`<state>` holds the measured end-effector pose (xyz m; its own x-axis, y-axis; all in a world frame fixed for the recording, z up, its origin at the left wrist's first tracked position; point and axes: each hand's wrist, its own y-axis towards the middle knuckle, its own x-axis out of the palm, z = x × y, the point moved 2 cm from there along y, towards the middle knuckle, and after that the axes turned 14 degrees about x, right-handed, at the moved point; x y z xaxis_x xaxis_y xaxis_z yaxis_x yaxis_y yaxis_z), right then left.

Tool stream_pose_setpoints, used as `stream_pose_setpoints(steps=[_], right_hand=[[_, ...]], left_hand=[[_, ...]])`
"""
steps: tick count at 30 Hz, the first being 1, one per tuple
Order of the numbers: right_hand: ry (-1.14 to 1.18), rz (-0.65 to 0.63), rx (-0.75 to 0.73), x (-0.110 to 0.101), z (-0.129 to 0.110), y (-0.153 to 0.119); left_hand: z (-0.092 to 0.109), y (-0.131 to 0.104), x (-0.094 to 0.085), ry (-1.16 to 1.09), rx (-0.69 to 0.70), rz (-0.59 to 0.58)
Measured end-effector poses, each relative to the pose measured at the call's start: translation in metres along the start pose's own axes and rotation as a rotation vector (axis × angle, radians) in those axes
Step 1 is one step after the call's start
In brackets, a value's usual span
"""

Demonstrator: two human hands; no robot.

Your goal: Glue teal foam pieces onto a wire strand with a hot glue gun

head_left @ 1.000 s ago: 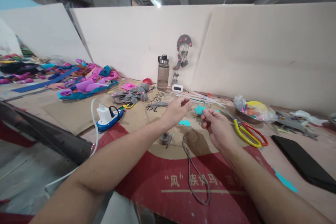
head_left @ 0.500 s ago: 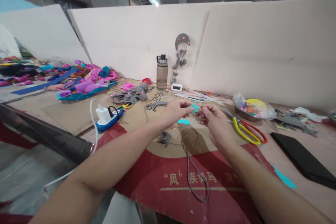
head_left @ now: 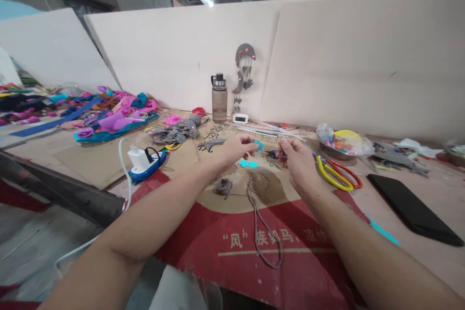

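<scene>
The left hand (head_left: 238, 150) pinches a turquoise felt star (head_left: 259, 145) by its edge, between both hands. The right hand (head_left: 298, 161) has thumb and fingertips drawn close; whether they grip anything I cannot tell. The star should be light, soft and bendy, best taken by one point. Another turquoise cutout (head_left: 248, 164) lies below the left hand.

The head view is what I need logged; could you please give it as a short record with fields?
Left hand: pinches a small turquoise piece
Right hand: raised, fingertips close together; whether it holds anything is unclear
Below the hands: flat turquoise cutout and gray cord on cardboard
Right side: scissors, black phone
Back: upright bottle
</scene>
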<state>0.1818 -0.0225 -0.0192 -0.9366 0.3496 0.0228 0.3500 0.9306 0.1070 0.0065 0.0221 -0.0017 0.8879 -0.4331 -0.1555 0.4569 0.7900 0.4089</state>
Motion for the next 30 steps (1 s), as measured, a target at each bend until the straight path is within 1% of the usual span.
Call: stream_pose_setpoints(steps=[1, 3, 7, 9, 11, 13, 15, 18, 21, 24, 26, 28, 30], right_hand=[[-0.050, -0.006, -0.002, -0.001, 0.000, 0.002], [-0.191, -0.027, -0.005, -0.003, 0.000, 0.004], [-0.634, -0.089, -0.053, -0.004, 0.000, 0.007], [-0.860, -0.167, -0.064, -0.004, 0.006, 0.007], [-1.025, -0.234, -0.054, -0.004, 0.013, 0.007], [-1.125, -0.257, -0.059, -0.004, 0.019, 0.005], [-1.164, -0.250, -0.070, -0.002, 0.021, 0.003], [-1.141, -0.222, -0.080, 0.001, 0.016, 0.002], [-1.008, -0.151, -0.096, 0.003, 0.006, 0.005], [-0.808, -0.103, -0.072, 0.003, 0.002, 0.009], [-0.634, -0.105, -0.006, 0.003, 0.003, 0.011], [-0.458, -0.118, 0.063, 0.005, 0.005, 0.009], [-0.323, -0.117, 0.072, 0.008, 0.003, 0.005]], left_hand=[[-0.002, 0.002, -0.004, -0.024, -0.014, 0.016], [-0.004, 0.006, -0.011, -0.090, -0.022, 0.085], [-0.003, 0.010, -0.017, -0.219, -0.028, 0.145], [-0.002, 0.010, -0.017, -0.230, -0.041, 0.146], [-0.003, 0.009, -0.016, -0.222, -0.051, 0.130], [-0.004, 0.009, -0.015, -0.220, -0.059, 0.109], [-0.005, 0.008, -0.015, -0.236, -0.065, 0.093], [-0.007, 0.008, -0.013, -0.272, -0.095, 0.049], [-0.010, 0.008, -0.010, -0.282, -0.118, 0.004], [-0.014, 0.008, -0.008, -0.248, -0.110, 0.008], [-0.015, 0.007, -0.007, -0.247, -0.120, 0.018], [-0.017, 0.006, -0.004, -0.300, -0.154, 0.013], [-0.017, 0.003, 0.001, -0.398, -0.204, -0.054]])
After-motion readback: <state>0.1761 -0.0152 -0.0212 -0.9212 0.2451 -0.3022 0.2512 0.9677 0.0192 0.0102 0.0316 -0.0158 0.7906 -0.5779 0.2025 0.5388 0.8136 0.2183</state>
